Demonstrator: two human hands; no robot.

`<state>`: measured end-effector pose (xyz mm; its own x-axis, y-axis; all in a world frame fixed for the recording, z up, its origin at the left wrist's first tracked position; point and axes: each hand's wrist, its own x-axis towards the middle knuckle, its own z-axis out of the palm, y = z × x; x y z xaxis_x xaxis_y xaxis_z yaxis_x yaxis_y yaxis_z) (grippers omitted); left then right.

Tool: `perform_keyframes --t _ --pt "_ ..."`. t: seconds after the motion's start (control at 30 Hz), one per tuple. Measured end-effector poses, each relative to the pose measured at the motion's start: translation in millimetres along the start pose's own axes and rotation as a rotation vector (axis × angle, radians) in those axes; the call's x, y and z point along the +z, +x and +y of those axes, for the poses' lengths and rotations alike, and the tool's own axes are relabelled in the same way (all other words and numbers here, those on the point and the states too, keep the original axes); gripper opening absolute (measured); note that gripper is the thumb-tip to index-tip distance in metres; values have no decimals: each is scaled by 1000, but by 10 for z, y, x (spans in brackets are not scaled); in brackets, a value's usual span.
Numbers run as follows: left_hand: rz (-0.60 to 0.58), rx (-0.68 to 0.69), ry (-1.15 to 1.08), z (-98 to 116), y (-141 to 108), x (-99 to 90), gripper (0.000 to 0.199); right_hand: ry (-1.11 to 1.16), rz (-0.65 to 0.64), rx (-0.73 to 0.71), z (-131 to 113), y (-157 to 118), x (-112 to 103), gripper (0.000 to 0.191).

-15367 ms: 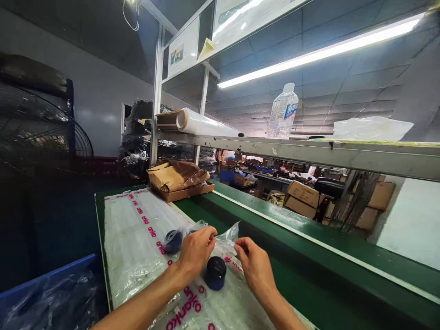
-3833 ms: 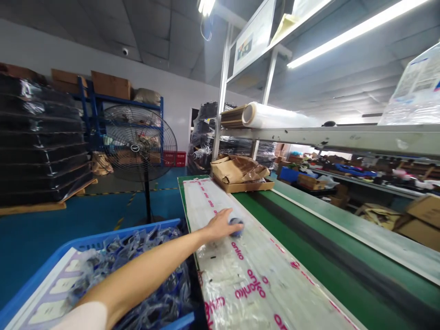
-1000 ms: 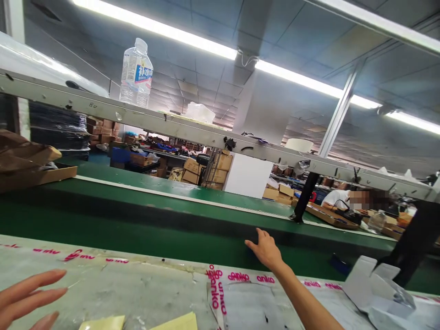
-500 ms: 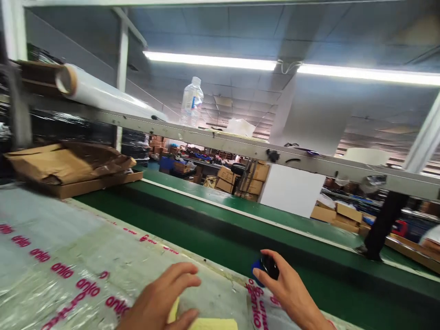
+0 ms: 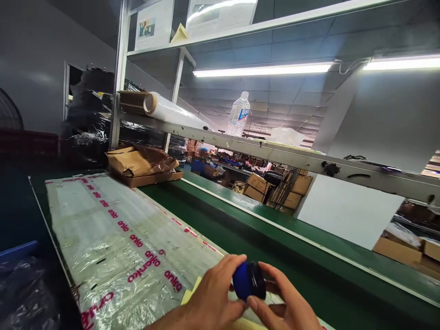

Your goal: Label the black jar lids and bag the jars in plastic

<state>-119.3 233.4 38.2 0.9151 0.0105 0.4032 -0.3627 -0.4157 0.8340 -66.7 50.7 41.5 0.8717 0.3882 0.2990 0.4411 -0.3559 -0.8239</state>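
Note:
A small round object (image 5: 248, 280), blue on its left part and glossy black on its right, is held up between my two hands over the near edge of the table. My left hand (image 5: 216, 293) closes its fingers and thumb on the blue side. On the black side, my right hand (image 5: 283, 298) grips with thumb and fingers. Its exact kind I cannot make out. Below the hands, a piece of yellow paper (image 5: 187, 295) shows partly, the rest hidden behind them.
A plastic-covered table (image 5: 113, 243) with pink "anko" print runs beside a green conveyor belt (image 5: 206, 220). An open cardboard box (image 5: 144, 176) with brown paper lies at the far end. Above, a shelf rail (image 5: 275, 153) carries a plastic bottle (image 5: 239, 114) and a film roll (image 5: 175, 112).
My left hand has come across and taken hold of the blue side of the object, which was in my right hand alone. The view has turned to the left.

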Motion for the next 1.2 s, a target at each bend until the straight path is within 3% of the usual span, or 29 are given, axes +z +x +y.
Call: perform_keyframes --t 0.17,0.27,0.37,0.5,0.63,0.8,0.9,1.0,1.1,1.2 --pt "99 66 195 37 5 -127 51 32 -53 55 -331 112 103 62" --pt "90 73 260 -5 0 -252 55 1 -128 42 -446 210 102 56" --pt "99 17 292 -162 -41 -519 65 -150 -137 49 -395 306 47 59" --pt "71 -236 374 -463 -181 -816 44 -415 -144 12 -124 420 45 60" --pt "-69 -362 440 -493 -298 -772 46 -465 -218 -23 115 470 213 58" --pt "-85 -428 516 -355 -262 -644 29 -512 -262 -55 192 468 335 71" --pt "-60 -434 412 -434 -224 -647 23 -515 -306 -46 237 473 307 76" --pt "-7 -454 130 -549 -204 -621 19 -493 -331 -22 313 481 265 78" --pt "9 -505 -233 -589 -186 -541 28 -443 -335 -9 377 482 225 76" --pt "22 -545 -392 -554 -167 -456 39 -324 -308 -62 380 459 187 64"
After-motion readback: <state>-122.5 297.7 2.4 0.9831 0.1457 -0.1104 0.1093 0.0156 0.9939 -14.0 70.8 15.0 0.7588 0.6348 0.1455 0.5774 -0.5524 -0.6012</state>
